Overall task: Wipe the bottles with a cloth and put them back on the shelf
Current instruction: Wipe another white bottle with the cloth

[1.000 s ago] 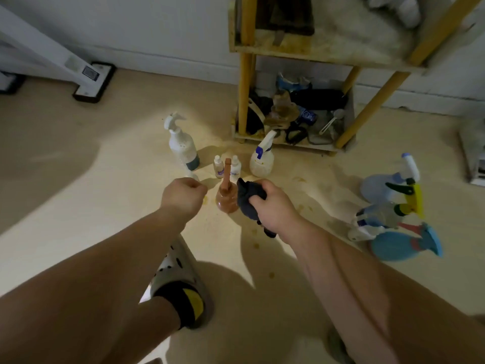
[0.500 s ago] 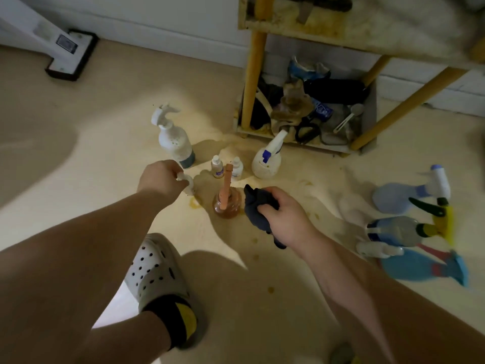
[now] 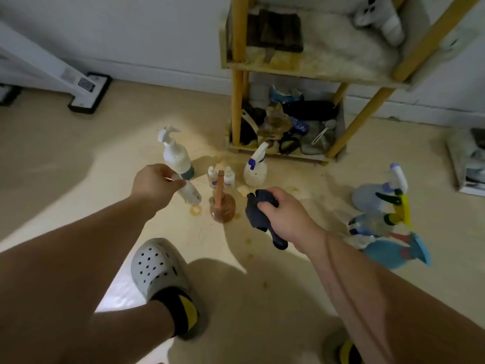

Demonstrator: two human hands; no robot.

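Note:
My left hand [image 3: 154, 186] pinches the top of a small white bottle [image 3: 189, 193], which hangs tilted just above the floor. My right hand [image 3: 286, 218] grips a dark blue cloth [image 3: 258, 212]. Between the hands stands a round brown bottle [image 3: 223, 210] with a long neck. Behind it stand two tiny white dropper bottles [image 3: 221, 177], a tall white pump bottle [image 3: 175, 153] and a white spray bottle [image 3: 256, 166]. The wooden shelf [image 3: 309, 67] rises behind them.
Several spray bottles [image 3: 385, 216] in blue, clear and yellow lie on the floor at the right. The shelf's bottom tier [image 3: 288, 127] is full of clutter. A grey clog [image 3: 157, 269] on my foot is near the bottles. A white appliance base [image 3: 88, 93] sits at far left.
My left hand has reached to the small white bottle, pinched its top and lifted it tilted off the floor. My right hand has kept hold of the cloth.

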